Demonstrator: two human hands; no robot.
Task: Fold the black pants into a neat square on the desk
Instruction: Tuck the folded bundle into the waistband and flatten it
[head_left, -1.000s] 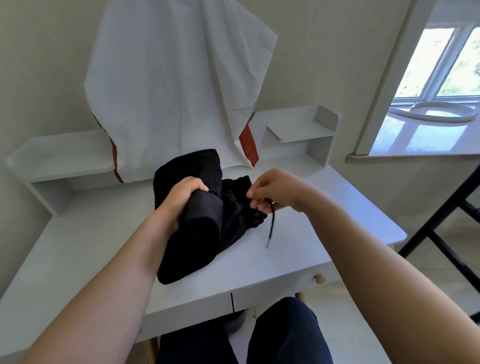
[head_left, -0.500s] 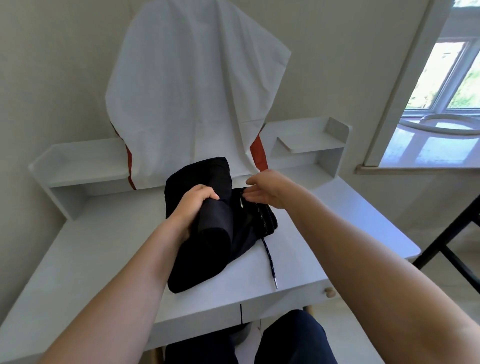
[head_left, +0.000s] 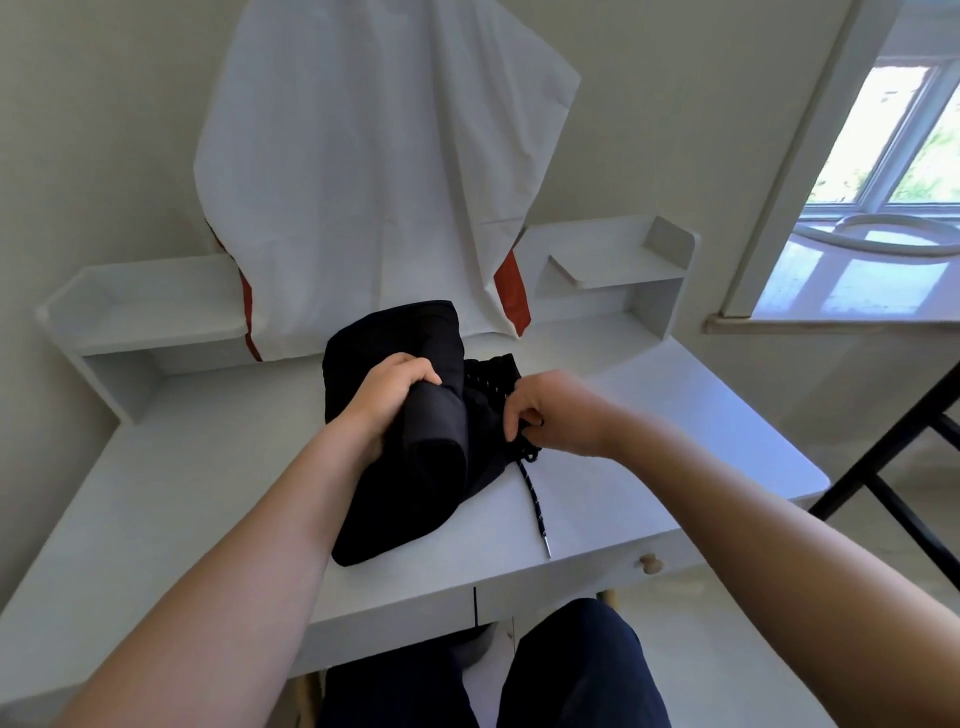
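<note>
The black pants (head_left: 395, 493) lie bunched in the middle of the light grey desk (head_left: 182, 493), partly rolled into a thick fold. My left hand (head_left: 392, 397) grips that fold from the left and holds it raised a little. My right hand (head_left: 550, 410) pinches the waistband at the pants' right edge, where the drawstring starts. The speckled black drawstring (head_left: 535, 506) trails from there toward the desk's front edge, and its metal tip rests on the desk.
A white cloth with red side stripes (head_left: 374, 171) hangs against the wall behind the pants. Low shelves (head_left: 613, 260) flank the desk's back. A drawer knob (head_left: 649, 564) shows at the front right. A black frame (head_left: 883, 467) stands to the right under a window.
My right hand let the drawstring drop onto the desk and moved to pinch the waistband edge. My left hand kept its grip on the fold. The camera shifted slightly.
</note>
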